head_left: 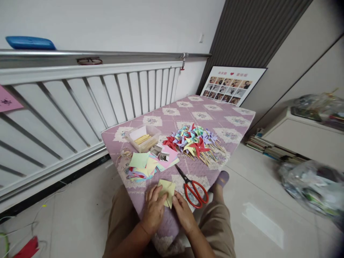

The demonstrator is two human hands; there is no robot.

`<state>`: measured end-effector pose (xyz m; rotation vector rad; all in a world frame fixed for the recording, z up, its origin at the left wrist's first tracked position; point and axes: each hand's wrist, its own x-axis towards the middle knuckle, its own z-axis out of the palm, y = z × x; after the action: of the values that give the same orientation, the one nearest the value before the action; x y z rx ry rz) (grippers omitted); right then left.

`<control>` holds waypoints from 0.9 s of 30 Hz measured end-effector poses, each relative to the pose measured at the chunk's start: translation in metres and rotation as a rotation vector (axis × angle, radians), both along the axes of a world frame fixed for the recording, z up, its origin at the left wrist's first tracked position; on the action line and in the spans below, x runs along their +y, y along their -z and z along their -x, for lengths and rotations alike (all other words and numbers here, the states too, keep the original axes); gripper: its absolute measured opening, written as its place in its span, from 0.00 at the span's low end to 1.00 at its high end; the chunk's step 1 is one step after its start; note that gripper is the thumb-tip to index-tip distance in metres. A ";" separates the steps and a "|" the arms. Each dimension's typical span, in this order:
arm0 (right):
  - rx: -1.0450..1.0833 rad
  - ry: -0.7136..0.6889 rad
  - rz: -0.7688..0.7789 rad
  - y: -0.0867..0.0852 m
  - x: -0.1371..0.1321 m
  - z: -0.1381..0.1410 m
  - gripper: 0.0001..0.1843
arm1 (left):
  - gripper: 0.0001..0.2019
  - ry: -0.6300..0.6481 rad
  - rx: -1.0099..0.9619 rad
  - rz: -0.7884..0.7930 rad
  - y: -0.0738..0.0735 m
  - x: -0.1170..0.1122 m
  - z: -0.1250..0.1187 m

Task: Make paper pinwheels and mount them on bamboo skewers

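Observation:
A pale yellow paper square (168,187) with slits cut in from its corners lies between my hands at the near end of the table. My left hand (154,208) grips its left side, thumb resting on the paper. At the lower right edge, my right hand (183,211) pinches the same sheet, its fingertips partly hidden. Red-handled scissors (194,190) rest just right of my right hand, blades pointing away from me. Beyond my left hand sits a pile of coloured paper squares (139,160).
Many finished paper pinwheels (199,147) on sticks are heaped mid-table. A clear plastic box (156,138) holds thin sticks. Near it stand a small box of metal fasteners (163,156) and a coil of string (126,153). A white radiator (107,96) runs along the table's left.

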<state>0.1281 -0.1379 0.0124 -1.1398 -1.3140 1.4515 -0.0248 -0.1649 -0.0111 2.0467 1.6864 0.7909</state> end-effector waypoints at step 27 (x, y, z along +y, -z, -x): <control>-0.129 0.170 0.048 -0.020 -0.019 -0.004 0.22 | 0.22 -0.340 -1.619 0.665 -0.061 -0.001 -0.020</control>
<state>0.1325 -0.1571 0.0327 -1.3617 -1.2416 1.3102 -0.0047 -0.1663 0.0504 0.2558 0.9634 1.2073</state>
